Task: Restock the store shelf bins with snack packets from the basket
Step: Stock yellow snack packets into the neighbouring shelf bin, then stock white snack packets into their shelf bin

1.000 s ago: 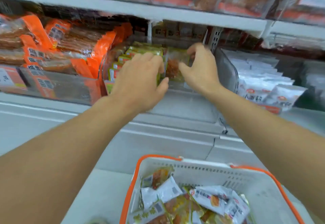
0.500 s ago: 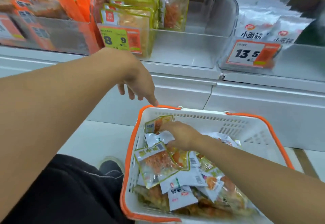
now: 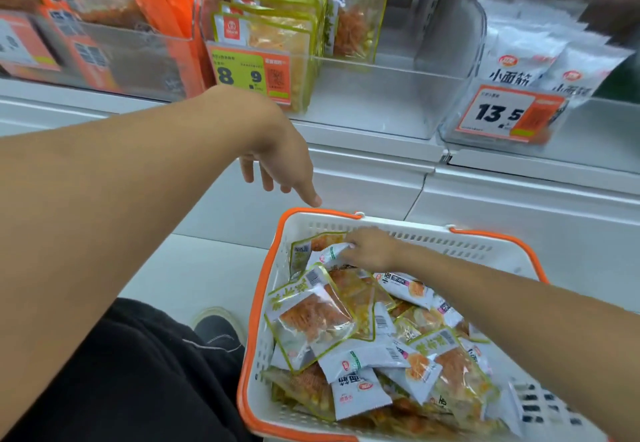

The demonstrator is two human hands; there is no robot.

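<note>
On the far left the orange packets (image 3: 104, 8) stand tight in their clear bin (image 3: 114, 60), so there is no room and no risk for now. Next to it, the middle bin (image 3: 398, 95) holds yellow-green packets (image 3: 273, 36) upright in a row on its left side, behind the price tag (image 3: 251, 76) — the right half of this bin is bare and gives the open room for new stock. I judge that a packet pushed in carelessly could knock this row flat, because nothing holds it from the right side. The left hand (image 3: 280, 161) hangs above the corner of the basket (image 3: 388, 230), fingers loose and pointing down, holding nothing; it is close to the orange rim and could catch on it when it goes lower. The right hand (image 3: 372, 249) is inside the basket near the far wall, fingers curled down on a white packet (image 3: 330, 255), but whether it really grips it I cannot tell. The snack packets (image 3: 363, 337) lie there in a loose, slippery pile — lifting one may drag its neighbours over the low rim to the floor. On the right, the bin of white packets (image 3: 519, 60) sits behind the 13.5 tag (image 3: 509, 114); its clear curved wall stands high, and a hand coming up with a packet could hit this edge.
</note>
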